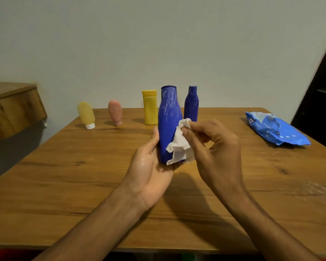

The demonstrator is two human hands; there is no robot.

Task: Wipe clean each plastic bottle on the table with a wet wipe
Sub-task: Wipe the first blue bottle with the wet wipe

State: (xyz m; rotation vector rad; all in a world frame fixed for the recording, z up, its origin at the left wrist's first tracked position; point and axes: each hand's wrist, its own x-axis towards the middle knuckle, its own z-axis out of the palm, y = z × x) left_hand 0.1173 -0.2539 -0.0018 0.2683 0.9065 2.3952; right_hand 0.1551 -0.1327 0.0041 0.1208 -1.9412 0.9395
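**A:** Where is the large blue bottle (pixel 168 125) sitting?

**B:** It is standing upright just above the middle of the wooden table (pixel 83 176). The left hand (pixel 151 166) is gripping its base, with the thumb lying up its left side.

**A:** And the right hand (pixel 215 147)?

**B:** It is pinching a crumpled wet wipe (pixel 179 147) against the bottle's lower right side.

**A:** What is crowding the edges?

**B:** Four containers are standing in a row along the far edge: a pale yellow tube (pixel 86 113), a pink tube (pixel 115 112), a yellow bottle (pixel 150 108) and a smaller blue bottle (pixel 191 104). A blue wipes pack (pixel 275 130) is lying near the right edge, well apart from the hands. Open wood is stretching from the hands to the near edge.

**A:** And the room?

**B:** A plain pale wall (pixel 158 44) is running behind the far edge, and a wooden ledge (pixel 13 108) is jutting in at the left.
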